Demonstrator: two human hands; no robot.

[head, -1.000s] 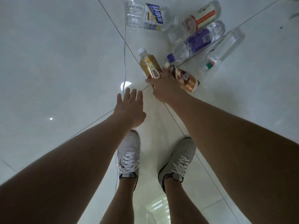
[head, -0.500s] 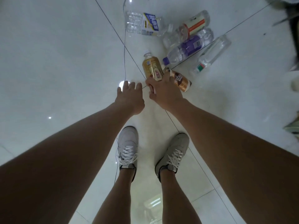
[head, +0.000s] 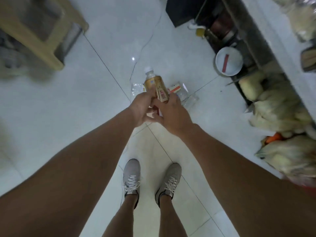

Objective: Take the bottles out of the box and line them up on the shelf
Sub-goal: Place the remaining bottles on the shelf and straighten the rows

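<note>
Two grey shoes (head: 150,182) stand at 6 o'clock on the pale tiled floor (head: 85,117), and both bare forearms reach up from the lower corners to meet at the centre. There the left hand (head: 141,106) and right hand (head: 171,112) close together on the gold bottle (head: 153,82). The left fingers (head: 150,90) are curled round its lower body and the right fingers (head: 171,97) are wrapped against its 3 o'clock side, so both hands grasp it. The bottle is held above the floor, tilted, with its white cap pointing to 12 o'clock. Beneath and just beyond the hands, more bottles lie on the floor. A clear bottle (head: 136,87) shows at 9 o'clock of the gold one, a striped bottle (head: 176,87) with an orange band at 3 o'clock, and another clear one sits just past that, partly hidden. A white cable (head: 145,43) runs away toward 12 o'clock. Toward 2 o'clock a round white lid (head: 229,61) with a red strip sits by the foot of the shelf (head: 273,40). The shelf runs along the right edge, with pale bags (head: 273,106) stacked at 3 o'clock. A tan stool (head: 42,28), blurred, stands at 10 o'clock.
</note>
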